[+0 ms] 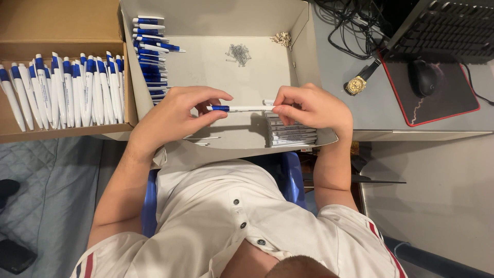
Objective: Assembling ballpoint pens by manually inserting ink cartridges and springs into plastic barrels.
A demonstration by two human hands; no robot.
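Both hands pinch one pen [242, 108] level over the white box [303, 31]: the left hand [172, 116] is closed on the blue end, the right hand [311, 105] closed on the white end, thumb and fingertips doing the holding. To my eye the two halves want keeping in a straight line, pressed or twisted gently so nothing jams. Just under the right hand sits a stack of white barrels [290, 134]; blue parts [149, 56] line the box's left wall, small springs [238, 54] lie further in. Finished pens [67, 90] fill the brown box [62, 23] at left. A watch [357, 82] and mouse [422, 77] lie on the desk.
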